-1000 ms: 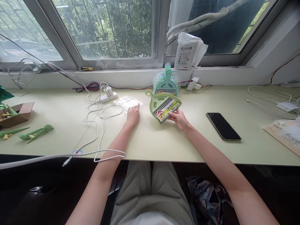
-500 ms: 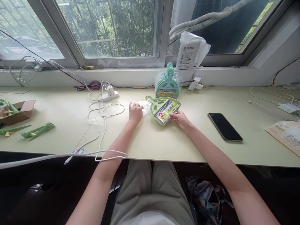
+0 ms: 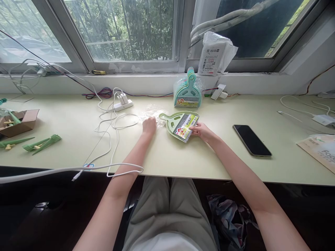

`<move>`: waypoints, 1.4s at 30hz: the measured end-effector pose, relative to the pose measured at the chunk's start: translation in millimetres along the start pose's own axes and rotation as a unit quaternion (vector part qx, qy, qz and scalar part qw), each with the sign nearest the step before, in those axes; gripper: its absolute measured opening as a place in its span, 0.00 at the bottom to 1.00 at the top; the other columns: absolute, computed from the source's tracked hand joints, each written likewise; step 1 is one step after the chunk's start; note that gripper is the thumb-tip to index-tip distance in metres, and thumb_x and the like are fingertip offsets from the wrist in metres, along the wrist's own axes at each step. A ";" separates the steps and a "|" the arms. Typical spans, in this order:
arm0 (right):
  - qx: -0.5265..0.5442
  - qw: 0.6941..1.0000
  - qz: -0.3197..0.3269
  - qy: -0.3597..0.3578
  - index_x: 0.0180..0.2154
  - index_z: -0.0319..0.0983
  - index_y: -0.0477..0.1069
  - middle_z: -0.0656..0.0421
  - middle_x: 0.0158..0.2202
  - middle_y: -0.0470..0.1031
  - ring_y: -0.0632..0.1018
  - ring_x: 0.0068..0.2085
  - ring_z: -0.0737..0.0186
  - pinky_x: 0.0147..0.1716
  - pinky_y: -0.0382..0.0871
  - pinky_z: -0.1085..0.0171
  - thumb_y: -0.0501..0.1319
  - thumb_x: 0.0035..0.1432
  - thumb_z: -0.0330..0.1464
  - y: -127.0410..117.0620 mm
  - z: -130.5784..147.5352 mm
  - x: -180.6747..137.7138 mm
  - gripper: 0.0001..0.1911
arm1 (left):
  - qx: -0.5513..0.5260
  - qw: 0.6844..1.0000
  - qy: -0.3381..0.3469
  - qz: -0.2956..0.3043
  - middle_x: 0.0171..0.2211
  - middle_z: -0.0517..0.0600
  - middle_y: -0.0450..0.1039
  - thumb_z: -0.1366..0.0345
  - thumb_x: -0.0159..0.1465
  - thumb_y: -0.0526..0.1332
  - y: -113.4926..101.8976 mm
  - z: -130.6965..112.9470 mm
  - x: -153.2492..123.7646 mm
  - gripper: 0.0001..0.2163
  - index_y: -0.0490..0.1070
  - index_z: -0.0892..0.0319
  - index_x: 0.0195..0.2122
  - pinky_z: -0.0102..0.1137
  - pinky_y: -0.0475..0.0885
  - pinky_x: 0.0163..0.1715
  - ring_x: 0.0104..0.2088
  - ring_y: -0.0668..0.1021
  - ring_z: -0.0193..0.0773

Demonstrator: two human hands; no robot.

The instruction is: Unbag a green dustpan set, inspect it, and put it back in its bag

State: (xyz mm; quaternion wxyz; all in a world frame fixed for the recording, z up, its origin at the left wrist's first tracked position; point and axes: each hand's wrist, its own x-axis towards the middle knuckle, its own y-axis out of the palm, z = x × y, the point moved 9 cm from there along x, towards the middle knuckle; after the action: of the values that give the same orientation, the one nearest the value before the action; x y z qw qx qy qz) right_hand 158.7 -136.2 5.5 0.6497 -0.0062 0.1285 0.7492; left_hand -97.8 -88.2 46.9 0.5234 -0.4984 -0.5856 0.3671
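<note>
Windows (image 3: 128, 33) line the back of a pale desk (image 3: 167, 162), at whose middle the right hand (image 3: 202, 132) has thumb and fingers clamped on a green dustpan (image 3: 169, 122) and its labelled brush (image 3: 186, 127). Fingers of the left hand (image 3: 149, 126) curl together at clear plastic film (image 3: 150, 111); whether they pinch it cannot be told. The dustpan points handle-left toward that hand, its long axis running roughly crosswise. The step appears to be handling the film; the next move seems to call for a sure hold on its edge. Beyond stand wrapped dustpans (image 3: 187, 92).
</note>
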 end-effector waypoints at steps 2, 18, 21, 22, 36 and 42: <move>-0.007 1.000 0.005 0.012 0.39 0.35 0.73 0.52 0.39 0.81 0.82 0.35 0.59 0.36 0.80 0.61 0.64 0.49 0.22 1.0 -1.8 -0.6 0.13 | 0.005 1.000 -0.017 -0.019 0.37 0.62 0.74 0.71 0.65 0.47 -6.4 4.5 0.0 0.14 0.73 0.64 0.41 0.38 0.68 0.39 0.40 0.77 0.51; 0.009 0.998 0.023 -0.050 0.41 0.37 0.72 0.53 0.43 0.79 0.81 0.39 0.56 0.37 0.80 0.59 0.69 0.46 0.29 13.6 -0.8 -0.5 0.18 | -0.115 0.970 0.165 -0.139 0.60 0.52 0.64 0.69 0.66 0.50 -33.4 -54.4 -31.5 0.12 0.72 0.55 0.45 0.38 0.75 0.42 0.56 0.69 0.45; 0.027 0.996 -0.012 -0.083 0.39 0.38 0.72 0.54 0.42 0.80 0.81 0.39 0.56 0.38 0.80 0.58 0.70 0.44 0.31 6.4 3.0 0.9 0.18 | -0.209 0.947 0.184 -0.159 0.59 0.50 0.65 0.63 0.65 0.55 -42.4 -61.9 -39.2 0.11 0.72 0.53 0.46 0.43 0.67 0.55 0.59 0.67 0.45; 0.035 0.995 -0.022 -0.096 0.39 0.39 0.71 0.55 0.42 0.80 0.81 0.39 0.56 0.39 0.80 0.57 0.71 0.44 0.31 3.9 5.1 1.0 0.18 | -0.243 0.938 0.169 -0.180 0.60 0.51 0.62 0.61 0.64 0.57 -46.8 -59.7 -40.4 0.12 0.70 0.52 0.49 0.45 0.61 0.60 0.61 0.64 0.46; 0.059 0.985 -0.017 -0.162 0.40 0.41 0.71 0.57 0.42 0.79 0.80 0.43 0.54 0.46 0.77 0.50 0.73 0.41 0.38 7.6 21.8 -6.1 0.23 | -0.813 0.572 -0.023 0.102 0.50 0.53 0.74 0.52 0.59 0.62 4.2 -38.5 -7.2 0.21 0.70 0.58 0.50 0.35 0.66 0.55 0.51 0.75 0.41; 0.045 0.988 -0.003 -0.146 0.39 0.39 0.71 0.54 0.44 0.79 0.80 0.44 0.52 0.48 0.76 0.48 0.73 0.41 0.40 12.2 16.0 -4.5 0.23 | -0.770 0.607 0.004 0.195 0.37 0.51 0.79 0.56 0.55 0.67 16.6 -65.5 -23.4 0.18 0.75 0.60 0.44 0.32 0.73 0.42 0.38 0.80 0.37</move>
State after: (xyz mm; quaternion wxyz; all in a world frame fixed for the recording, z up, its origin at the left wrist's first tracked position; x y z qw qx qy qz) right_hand 150.0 -138.8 24.0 0.6637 0.1316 0.0659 0.7334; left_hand -31.4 -113.0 37.3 -0.1356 -0.8214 -0.5390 -0.1282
